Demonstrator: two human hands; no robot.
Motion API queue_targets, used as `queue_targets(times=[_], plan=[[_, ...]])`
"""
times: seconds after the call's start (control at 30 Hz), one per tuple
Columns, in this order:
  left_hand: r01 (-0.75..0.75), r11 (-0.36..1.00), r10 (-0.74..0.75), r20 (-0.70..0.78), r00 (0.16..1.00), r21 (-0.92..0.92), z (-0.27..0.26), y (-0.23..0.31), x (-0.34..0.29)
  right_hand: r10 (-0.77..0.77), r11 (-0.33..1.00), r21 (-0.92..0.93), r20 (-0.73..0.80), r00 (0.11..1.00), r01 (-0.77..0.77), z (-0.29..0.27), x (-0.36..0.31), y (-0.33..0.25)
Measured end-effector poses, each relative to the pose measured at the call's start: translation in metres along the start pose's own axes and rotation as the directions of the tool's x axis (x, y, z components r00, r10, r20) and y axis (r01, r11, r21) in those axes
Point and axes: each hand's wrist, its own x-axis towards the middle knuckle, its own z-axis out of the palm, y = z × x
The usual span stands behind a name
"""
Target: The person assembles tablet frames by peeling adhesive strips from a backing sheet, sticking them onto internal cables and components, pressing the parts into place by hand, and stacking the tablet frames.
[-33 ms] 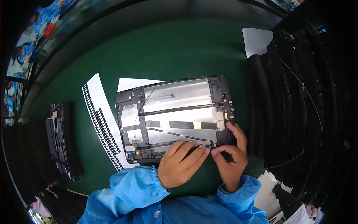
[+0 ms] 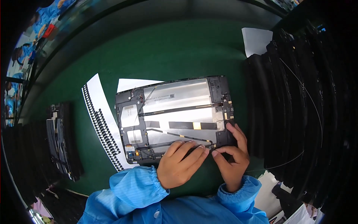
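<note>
An opened tablet (image 2: 179,89) lies with its inside up, showing a silvery battery plate, black flat cables and small boards. My left hand (image 2: 179,164) rests over its near edge, right of the middle. The thumb and forefinger are brought together there, the other fingers bent onto the frame. Just to the right, my right hand (image 2: 233,160) pinches thumb and forefinger at the same edge. Its other fingers reach up the tablet's right side. Whatever small part sits between the fingertips is too small to make out.
White sheets lie partly beneath the tablet; one sheet (image 2: 102,112) carries rows of black stickers. Stacked black tablet housings (image 2: 294,104) line the right side. More housings (image 2: 57,142) stand at the left. A white paper (image 2: 257,41) lies at the back right on the green table (image 2: 186,44).
My right hand has shifted very slightly to the right, its thumb with it. The left hand and the tablet look practically still.
</note>
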Motion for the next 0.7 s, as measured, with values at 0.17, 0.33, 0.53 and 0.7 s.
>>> queue_targets(times=[0.17, 0.33, 0.53, 0.7], plan=[[0.008, 1.0, -0.008, 0.006, 1.0, 0.018, 0.0008, -0.0001, -0.0005, 0.069, 0.994, 0.088, -0.02, 0.997, -0.067, -0.0042, -0.0011, 0.0022], [0.008, 1.0, -0.008, 0.002, 1.0, 0.027, 0.0013, 0.0003, -0.0005, 0.023, 1.0, 0.017, -0.003, 1.0, -0.023, -0.0017, 0.0003, 0.0006], [0.007, 0.999, -0.007, -0.005, 1.0, 0.042, 0.0029, 0.0001, -0.0023, -0.023, 0.998, -0.061, 0.01, 1.0, 0.024, -0.0013, -0.0003, 0.0021], [0.004, 0.998, -0.003, -0.021, 1.0, 0.06, 0.0011, -0.0002, -0.0002, -0.042, 0.992, -0.116, 0.007, 0.999, 0.042, 0.0001, 0.0005, -0.0004]])
